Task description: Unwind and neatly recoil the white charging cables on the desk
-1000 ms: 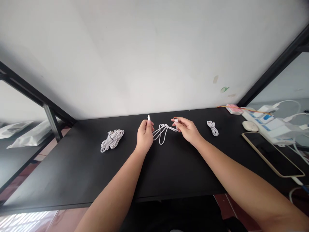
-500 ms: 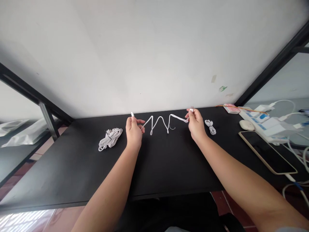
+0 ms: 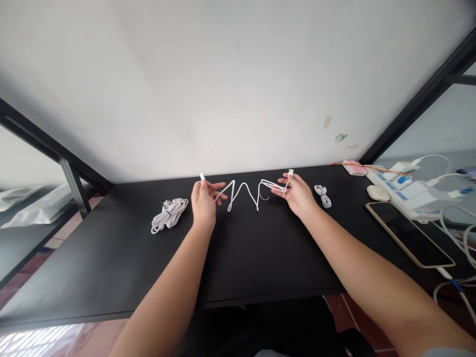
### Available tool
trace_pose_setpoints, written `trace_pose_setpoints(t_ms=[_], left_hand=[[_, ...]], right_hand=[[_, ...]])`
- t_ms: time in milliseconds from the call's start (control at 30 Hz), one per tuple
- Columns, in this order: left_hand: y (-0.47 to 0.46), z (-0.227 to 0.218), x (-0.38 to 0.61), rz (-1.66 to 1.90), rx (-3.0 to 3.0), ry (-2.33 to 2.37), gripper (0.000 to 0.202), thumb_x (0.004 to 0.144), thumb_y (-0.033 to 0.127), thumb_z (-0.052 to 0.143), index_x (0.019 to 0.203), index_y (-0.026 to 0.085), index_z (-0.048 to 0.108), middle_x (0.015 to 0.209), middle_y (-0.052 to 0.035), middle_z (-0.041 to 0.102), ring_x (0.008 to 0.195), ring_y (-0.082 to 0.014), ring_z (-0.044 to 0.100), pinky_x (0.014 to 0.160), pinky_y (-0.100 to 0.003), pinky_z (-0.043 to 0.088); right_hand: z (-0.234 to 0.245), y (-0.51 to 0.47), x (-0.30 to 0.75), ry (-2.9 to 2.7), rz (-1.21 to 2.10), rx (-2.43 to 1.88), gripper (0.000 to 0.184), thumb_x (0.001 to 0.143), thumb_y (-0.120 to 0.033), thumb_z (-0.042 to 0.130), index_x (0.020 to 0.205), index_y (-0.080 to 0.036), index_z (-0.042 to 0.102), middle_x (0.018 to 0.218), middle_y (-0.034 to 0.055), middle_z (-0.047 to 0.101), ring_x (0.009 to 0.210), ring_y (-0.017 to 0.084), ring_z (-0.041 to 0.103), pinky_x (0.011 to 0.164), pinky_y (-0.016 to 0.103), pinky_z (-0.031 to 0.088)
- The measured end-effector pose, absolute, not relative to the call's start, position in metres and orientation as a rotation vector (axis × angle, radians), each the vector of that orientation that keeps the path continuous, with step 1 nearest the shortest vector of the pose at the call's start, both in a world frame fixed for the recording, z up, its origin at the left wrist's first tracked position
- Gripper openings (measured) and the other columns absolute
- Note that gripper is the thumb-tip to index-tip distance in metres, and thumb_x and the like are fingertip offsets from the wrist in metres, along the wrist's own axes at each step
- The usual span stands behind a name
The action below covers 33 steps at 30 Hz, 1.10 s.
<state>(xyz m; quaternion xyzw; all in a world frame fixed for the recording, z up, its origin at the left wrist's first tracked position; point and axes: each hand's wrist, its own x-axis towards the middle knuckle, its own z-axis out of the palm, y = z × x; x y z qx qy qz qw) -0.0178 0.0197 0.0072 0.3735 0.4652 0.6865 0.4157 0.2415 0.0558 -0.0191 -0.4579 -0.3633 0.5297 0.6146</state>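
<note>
A white cable [image 3: 243, 191] stretches in a zigzag above the black table [image 3: 260, 248] between my two hands. My left hand [image 3: 203, 203] pinches one plug end between thumb and forefinger, with the other fingers spread toward the cable. My right hand [image 3: 297, 194] grips the other plug end, which sticks up above the fingers. A bundled white cable [image 3: 169, 214] lies left of my left hand. A small coiled white cable [image 3: 323, 195] lies just right of my right hand.
A phone [image 3: 409, 234] lies at the right, plugged into a cable. Behind it are a white power strip [image 3: 409, 191] with chargers, a white mouse [image 3: 377, 192] and a pink-and-white box [image 3: 355, 167]. A white wall stands behind the table; black frame posts flank it.
My hands pulled apart, drawing the looped cable out into a zigzag. In the last half second the right hand came slightly back inward and the left fingers spread.
</note>
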Motion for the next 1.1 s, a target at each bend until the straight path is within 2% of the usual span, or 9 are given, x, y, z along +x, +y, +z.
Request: trace_pose_setpoints(t_ms=[200, 333, 467, 567, 633, 700, 767, 900, 1100], left_hand=[[0.013, 0.0, 0.002, 1.438, 0.982, 1.089, 0.026, 0.097, 0.044, 0.05, 0.088, 0.019, 0.047, 0.091, -0.0106, 0.076, 0.075, -0.023, 0.076, 0.059, -0.031, 0.058], [0.012, 0.0, 0.005, 1.381, 0.893, 1.049, 0.025, 0.098, 0.042, 0.051, 0.088, 0.019, 0.049, 0.092, -0.0118, 0.076, 0.078, -0.023, 0.077, 0.071, -0.037, 0.061], [0.013, 0.001, 0.002, 1.369, 0.807, 0.994, 0.022, 0.096, 0.036, 0.055, 0.084, 0.018, 0.049, 0.097, -0.0124, 0.076, 0.087, -0.0222, 0.077, 0.081, -0.037, 0.06], [0.012, 0.001, 0.001, 1.321, 0.764, 0.935, 0.02, 0.092, 0.034, 0.06, 0.083, 0.019, 0.049, 0.103, -0.0122, 0.075, 0.089, -0.0237, 0.076, 0.076, -0.038, 0.061], [0.012, 0.002, 0.0, 1.281, 0.75, 0.927, 0.02, 0.089, 0.033, 0.062, 0.083, 0.019, 0.049, 0.106, -0.0124, 0.074, 0.081, -0.0227, 0.075, 0.063, -0.033, 0.059], [0.012, 0.002, 0.0, 1.267, 0.738, 0.954, 0.021, 0.087, 0.034, 0.063, 0.081, 0.019, 0.048, 0.101, -0.0122, 0.075, 0.064, -0.0165, 0.07, 0.048, -0.023, 0.049], [0.013, 0.003, -0.001, 1.285, 0.727, 0.964, 0.023, 0.086, 0.034, 0.062, 0.079, 0.019, 0.047, 0.089, -0.0108, 0.075, 0.046, -0.0089, 0.055, 0.039, -0.018, 0.033], [0.017, 0.005, -0.005, 1.382, 0.681, 0.94, 0.019, 0.088, 0.031, 0.056, 0.078, 0.02, 0.044, 0.077, -0.0075, 0.073, 0.037, -0.0041, 0.037, 0.038, -0.018, 0.019], [0.024, 0.008, -0.017, 1.501, 0.554, 0.968, 0.014, 0.093, 0.028, 0.046, 0.081, 0.02, 0.043, 0.074, -0.0072, 0.073, 0.036, -0.0051, 0.036, 0.038, -0.019, 0.019]], right_hand=[[-0.005, 0.038, 0.22, -0.882, 1.41, -1.047, 0.011, 0.096, -0.032, 0.06, 0.095, -0.022, 0.063, 0.102, 0.0074, 0.072, 0.082, 0.022, 0.076, 0.082, 0.048, 0.066], [-0.006, 0.037, 0.219, -0.885, 1.442, -1.026, 0.01, 0.097, -0.029, 0.059, 0.093, -0.021, 0.064, 0.1, 0.0086, 0.075, 0.086, 0.022, 0.076, 0.084, 0.047, 0.065], [-0.007, 0.037, 0.219, -0.902, 1.484, -0.974, 0.01, 0.097, -0.028, 0.059, 0.095, -0.02, 0.064, 0.099, 0.0091, 0.076, 0.089, 0.024, 0.076, 0.085, 0.046, 0.065], [-0.006, 0.035, 0.216, -0.957, 1.492, -0.955, 0.011, 0.097, -0.031, 0.059, 0.096, -0.021, 0.065, 0.098, 0.0089, 0.077, 0.092, 0.023, 0.076, 0.087, 0.046, 0.064], [-0.007, 0.034, 0.215, -0.978, 1.478, -0.96, 0.012, 0.097, -0.032, 0.06, 0.097, -0.021, 0.065, 0.097, 0.008, 0.077, 0.092, 0.022, 0.076, 0.088, 0.045, 0.063], [-0.009, 0.036, 0.214, -0.976, 1.443, -0.982, 0.012, 0.097, -0.032, 0.06, 0.097, -0.021, 0.065, 0.093, 0.0072, 0.077, 0.088, 0.021, 0.075, 0.086, 0.044, 0.064], [-0.011, 0.039, 0.216, -0.952, 1.377, -1.02, 0.013, 0.097, -0.033, 0.061, 0.095, -0.021, 0.065, 0.088, 0.0062, 0.076, 0.081, 0.02, 0.075, 0.084, 0.044, 0.065], [-0.013, 0.045, 0.223, -0.874, 1.249, -1.054, 0.015, 0.096, -0.036, 0.061, 0.094, -0.022, 0.063, 0.084, 0.0047, 0.074, 0.078, 0.019, 0.074, 0.084, 0.044, 0.065], [-0.013, 0.051, 0.233, -0.767, 1.115, -1.013, 0.014, 0.097, -0.038, 0.059, 0.096, -0.024, 0.059, 0.086, 0.003, 0.072, 0.083, 0.02, 0.075, 0.085, 0.042, 0.065]])
